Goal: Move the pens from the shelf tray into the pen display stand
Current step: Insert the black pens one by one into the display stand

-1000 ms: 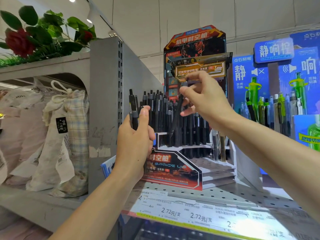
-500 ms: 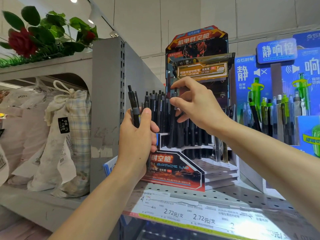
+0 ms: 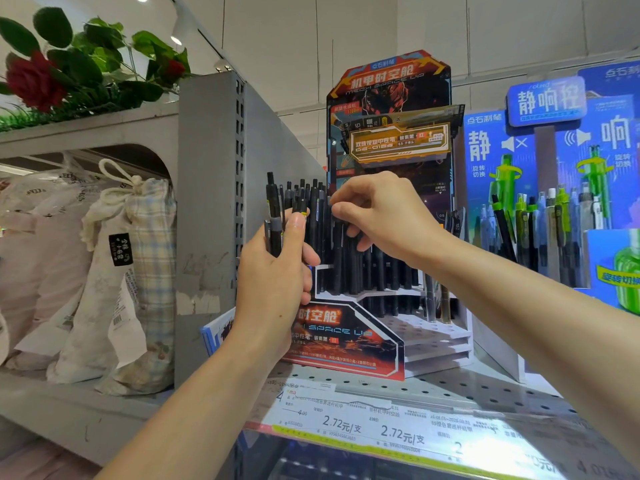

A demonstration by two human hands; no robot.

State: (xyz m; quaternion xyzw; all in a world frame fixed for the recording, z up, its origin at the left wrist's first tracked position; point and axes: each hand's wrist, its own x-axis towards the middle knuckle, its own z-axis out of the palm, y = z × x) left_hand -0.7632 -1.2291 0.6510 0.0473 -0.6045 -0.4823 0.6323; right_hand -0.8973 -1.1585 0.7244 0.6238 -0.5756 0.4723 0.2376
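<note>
Now the left hand [image 3: 273, 271] holds a bunch of black pens [image 3: 273, 220] tight, and the right hand [image 3: 384, 216] pinches one pen [image 3: 337, 244] standing in the pen stand [image 3: 346, 334].

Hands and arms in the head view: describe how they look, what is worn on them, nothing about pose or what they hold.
Both the left hand and the right hand are bare: no gloves, rings, watch or bracelets show. The forearms are bare too, with no sleeve in view up to the frame edges. Fingernails are short and unpainted. No markings or tattoos can be seen.
</note>
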